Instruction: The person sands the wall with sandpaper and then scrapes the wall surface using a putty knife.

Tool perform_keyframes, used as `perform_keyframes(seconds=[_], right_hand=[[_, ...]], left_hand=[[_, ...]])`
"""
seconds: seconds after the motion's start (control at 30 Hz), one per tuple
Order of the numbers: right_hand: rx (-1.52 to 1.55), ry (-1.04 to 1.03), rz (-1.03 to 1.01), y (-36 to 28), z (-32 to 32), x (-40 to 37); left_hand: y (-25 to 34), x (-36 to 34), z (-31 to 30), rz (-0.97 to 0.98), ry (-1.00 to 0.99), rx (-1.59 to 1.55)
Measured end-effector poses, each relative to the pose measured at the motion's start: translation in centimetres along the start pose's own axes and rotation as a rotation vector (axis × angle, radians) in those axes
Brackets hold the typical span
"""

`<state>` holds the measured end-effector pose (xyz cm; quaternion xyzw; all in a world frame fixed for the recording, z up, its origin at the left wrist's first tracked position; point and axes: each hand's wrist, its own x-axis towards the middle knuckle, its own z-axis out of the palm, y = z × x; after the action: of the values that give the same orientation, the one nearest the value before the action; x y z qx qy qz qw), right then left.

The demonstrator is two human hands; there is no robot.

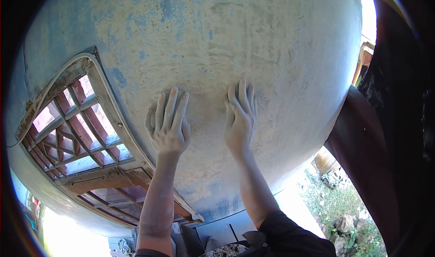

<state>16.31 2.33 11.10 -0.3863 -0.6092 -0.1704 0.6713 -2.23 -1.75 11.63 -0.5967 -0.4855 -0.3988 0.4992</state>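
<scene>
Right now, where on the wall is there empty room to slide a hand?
Bare wall shows between the left hand and right hand, above both, and right of the right hand toward the wall's edge. It's crowded left of the left hand, where the window frame leaves a narrow strip.

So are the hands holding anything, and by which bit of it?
Nothing is held. The left hand and the right hand are open, against or very near the patchy wall; neither grips any part of it.
</scene>
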Motion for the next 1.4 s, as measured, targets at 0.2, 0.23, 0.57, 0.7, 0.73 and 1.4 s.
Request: perform_keyframes(seconds=[0.2,0.23,0.57,0.7,0.73,1.4], right_hand=[[0.023,-0.032,0.012,0.1,-1.0,-1.8],[0.007,-0.063,0.016,0.1,-1.2,-2.6],[0.067,0.0,0.038,-0.9,-0.2,-0.6],[0.081,-0.03,0.053,0.1,-0.3,-3.9],[0.068,-0.024,0.032,0.0,-0.3,-4.0],[0.139,0.03,0.008,-0.7,0.7,0.7]], left_hand=[[0.0,-0.5,0.2,0.014,0.016,0.014],[0.0,-0.5,0.2,0.015,0.019,0.013],[0.0,-0.2,-0.3,0.003,0.025,-0.058],[-0.1,-0.4,-0.4,0.029,0.008,-0.051],[0.0,-0.4,-0.3,0.026,0.004,-0.042],[-1.0,2.5,-0.4,0.132,-0.015,-0.065]])
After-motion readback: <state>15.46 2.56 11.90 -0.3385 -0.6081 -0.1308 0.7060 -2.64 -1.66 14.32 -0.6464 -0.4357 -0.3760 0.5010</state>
